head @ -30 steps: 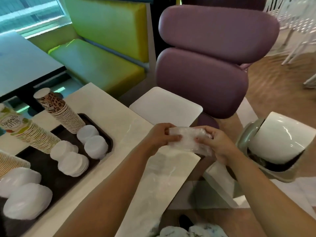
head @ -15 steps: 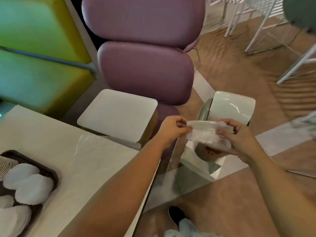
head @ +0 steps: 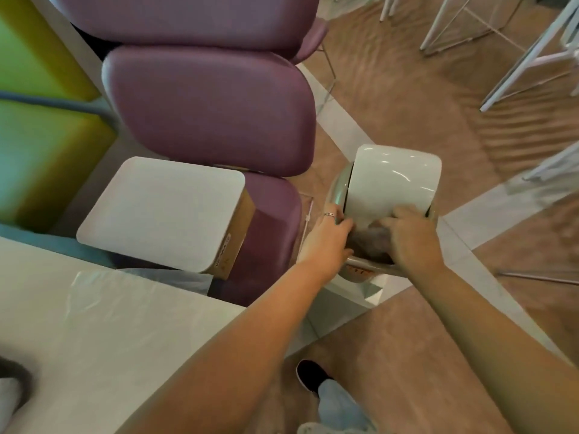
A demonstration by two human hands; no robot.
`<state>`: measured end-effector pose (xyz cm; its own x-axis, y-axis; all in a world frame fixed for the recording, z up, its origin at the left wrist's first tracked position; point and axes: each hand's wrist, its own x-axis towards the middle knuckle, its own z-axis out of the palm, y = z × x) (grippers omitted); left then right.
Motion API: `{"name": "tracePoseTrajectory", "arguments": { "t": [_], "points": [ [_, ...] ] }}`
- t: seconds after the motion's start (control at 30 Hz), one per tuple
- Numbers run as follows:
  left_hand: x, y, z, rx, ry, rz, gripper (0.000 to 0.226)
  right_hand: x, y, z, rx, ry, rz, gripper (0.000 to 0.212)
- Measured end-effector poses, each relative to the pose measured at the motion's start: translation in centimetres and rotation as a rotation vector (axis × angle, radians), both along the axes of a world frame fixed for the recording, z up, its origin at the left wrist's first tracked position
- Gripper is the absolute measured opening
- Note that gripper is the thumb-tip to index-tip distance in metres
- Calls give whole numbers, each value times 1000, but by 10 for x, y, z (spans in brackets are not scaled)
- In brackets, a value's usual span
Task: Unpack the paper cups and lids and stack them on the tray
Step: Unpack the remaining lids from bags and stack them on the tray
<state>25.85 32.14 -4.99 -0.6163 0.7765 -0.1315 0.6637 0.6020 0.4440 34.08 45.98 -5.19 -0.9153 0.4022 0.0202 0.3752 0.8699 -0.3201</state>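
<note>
We are reaching both hands into the mouth of the white swing-lid bin (head: 393, 180) on the floor. Left hand (head: 327, 242) and right hand (head: 413, 239) are curling fingers over a crumpled clear wrapper (head: 371, 242); actual grip hidden, cannot tell. Tray corner (head: 23, 375) is showing bottom-left on the table (head: 103, 324).

The bin (head: 388, 195) on the floor has a glossy white plastic swing lid with bright highlights, set in a brushed metal rim. The chair (head: 210, 101) is padded in smooth, matt purple upholstery, leather-like. The bench (head: 37, 126) beside it is covered in yellow-green cushioning with a soft sheen. The table (head: 125, 333) looks like polished pale stone, faintly veined and reflective. The floor (head: 423, 104) shows matt wood-grain planks crossed by pale smooth strips. A ring (head: 329, 214) on the left hand (head: 326, 242) looks metallic.
</note>
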Motion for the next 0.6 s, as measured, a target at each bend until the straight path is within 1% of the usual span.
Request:
{"name": "tracePoseTrajectory", "arguments": {
  "t": [0.07, 0.17, 0.23, 0.33, 0.37, 0.47, 0.6],
  "points": [
    [2, -1, -7, 5, -13, -1, 34, -8, -4, -11, 68, -149, 33, 21],
    [4, -2, -14, 62, -34, 10, 27, -21, -6, -23, 53, -267, 120, 26],
    [4, -4, -17, 91, -37, 11, 25, -29, -7, -35, 60, -348, 175, 27],
    [3, -6, -21, 106, -56, 21, 27, -40, -7, -52, 153, -566, 211, 24],
    [3, -7, -21, 102, -62, 24, 28, -42, -6, -56, 142, -615, 192, 24],
    [5, -8, -22, 94, -71, 39, 27, -46, 1, -68, 24, -649, 125, 28],
    [8, -13, -21, 102, -92, 47, 21, -43, 8, -65, -83, -705, 132, 29]
  ]
}}
